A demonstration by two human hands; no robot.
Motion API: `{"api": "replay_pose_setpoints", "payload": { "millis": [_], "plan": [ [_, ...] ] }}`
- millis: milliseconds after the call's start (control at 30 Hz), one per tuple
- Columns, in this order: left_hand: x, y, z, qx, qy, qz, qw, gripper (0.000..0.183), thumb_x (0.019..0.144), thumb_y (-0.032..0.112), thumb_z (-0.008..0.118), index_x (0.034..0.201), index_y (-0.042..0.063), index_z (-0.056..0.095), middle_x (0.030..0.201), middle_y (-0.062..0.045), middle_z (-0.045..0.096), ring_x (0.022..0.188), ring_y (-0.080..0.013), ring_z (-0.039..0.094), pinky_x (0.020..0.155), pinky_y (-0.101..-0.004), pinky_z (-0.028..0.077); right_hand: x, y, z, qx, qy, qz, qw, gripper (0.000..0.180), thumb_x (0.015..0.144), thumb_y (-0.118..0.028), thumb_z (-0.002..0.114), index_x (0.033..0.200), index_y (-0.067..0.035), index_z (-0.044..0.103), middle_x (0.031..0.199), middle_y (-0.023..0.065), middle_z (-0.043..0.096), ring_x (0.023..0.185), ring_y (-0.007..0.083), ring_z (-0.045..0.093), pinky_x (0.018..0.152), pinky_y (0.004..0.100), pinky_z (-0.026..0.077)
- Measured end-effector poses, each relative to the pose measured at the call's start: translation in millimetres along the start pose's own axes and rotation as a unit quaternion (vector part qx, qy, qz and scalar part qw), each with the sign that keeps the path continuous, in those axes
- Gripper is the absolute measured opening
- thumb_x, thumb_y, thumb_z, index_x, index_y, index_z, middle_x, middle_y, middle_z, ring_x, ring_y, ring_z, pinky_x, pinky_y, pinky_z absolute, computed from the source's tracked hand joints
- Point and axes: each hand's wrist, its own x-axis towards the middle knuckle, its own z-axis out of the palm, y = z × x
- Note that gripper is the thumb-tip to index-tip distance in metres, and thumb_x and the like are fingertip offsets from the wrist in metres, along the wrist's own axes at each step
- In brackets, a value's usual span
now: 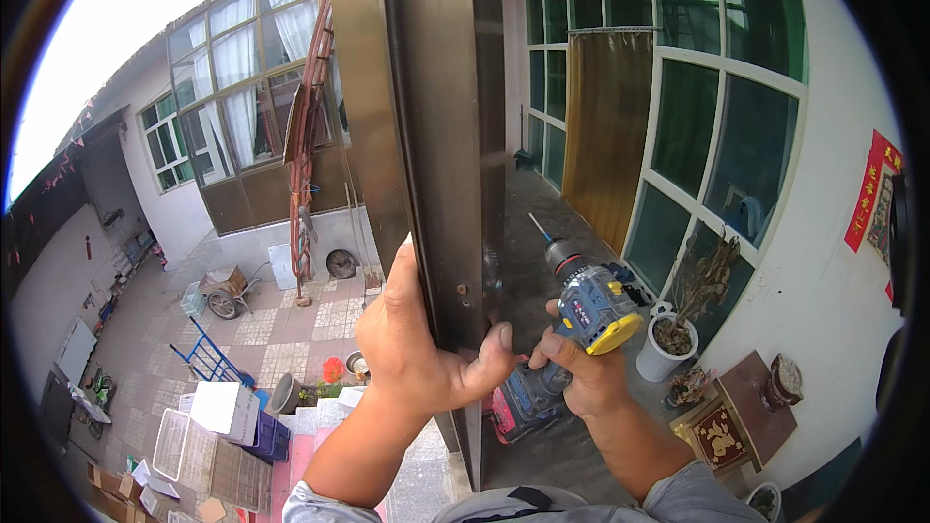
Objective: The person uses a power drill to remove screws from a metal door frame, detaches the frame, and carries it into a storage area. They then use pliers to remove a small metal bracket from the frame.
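A tall brown metal door frame profile [439,123] stands upright before me, with a black seal strip along it and small holes near its middle. My left hand [436,356] grips the profile low down, thumb and fingers wrapped around its edges. On the right, my right hand [581,378] holds a cordless drill [592,305] by its handle. The drill is blue-grey with a yellow rear cap, and its battery sits below. A thin bit [538,226] in the chuck points up and to the left, apart from the profile.
Steps [320,428], plastic crates [189,450] and a blue hand truck [218,349] lie left in the tiled yard. On the right are a potted plant [667,356], a small cabinet [759,407] and tall green-glass windows [690,109].
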Motion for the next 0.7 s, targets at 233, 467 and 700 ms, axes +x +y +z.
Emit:
{"api": "replay_pose_setpoints", "payload": {
  "millis": [233,467,700],
  "plan": [
    [3,2,-8,0.006,-0.028,0.107,0.994,0.08,0.093,0.032,0.075,0.152,-0.014,0.047,0.094,-0.017,0.07,0.071,-0.0247,0.063,0.063,-0.0334,0.049,-1,-3,8,-0.134,-0.16,0.04,0.977,0.05,0.082,-0.033,0.099,0.112,-0.008,0.068,0.096,-0.0011,0.069,0.089,0.0089,0.064,0.081,0.0293,0.055],
    [4,7,-3,0.014,-0.003,0.106,0.994,0.038,0.083,-0.005,0.074,0.121,-0.006,0.075,0.074,-0.007,0.063,0.055,-0.0179,0.051,0.052,-0.0314,0.04,-5,-30,15,-0.155,-0.195,0.054,0.967,0.054,0.083,-0.031,0.097,0.12,-0.007,0.065,0.097,-0.0019,0.064,0.089,0.0104,0.059,0.084,0.0291,0.052],
    [43,28,-35,0.088,-0.116,0.158,0.977,0.022,0.073,-0.006,0.076,0.094,-0.001,0.073,0.063,-0.003,0.052,0.051,-0.0171,0.047,0.052,-0.0303,0.036,-10,-33,9,-0.145,-0.207,0.061,0.966,0.056,0.083,-0.034,0.097,0.119,-0.007,0.064,0.1,-0.0009,0.065,0.091,0.0116,0.06,0.086,0.0301,0.053]
  ]
}}
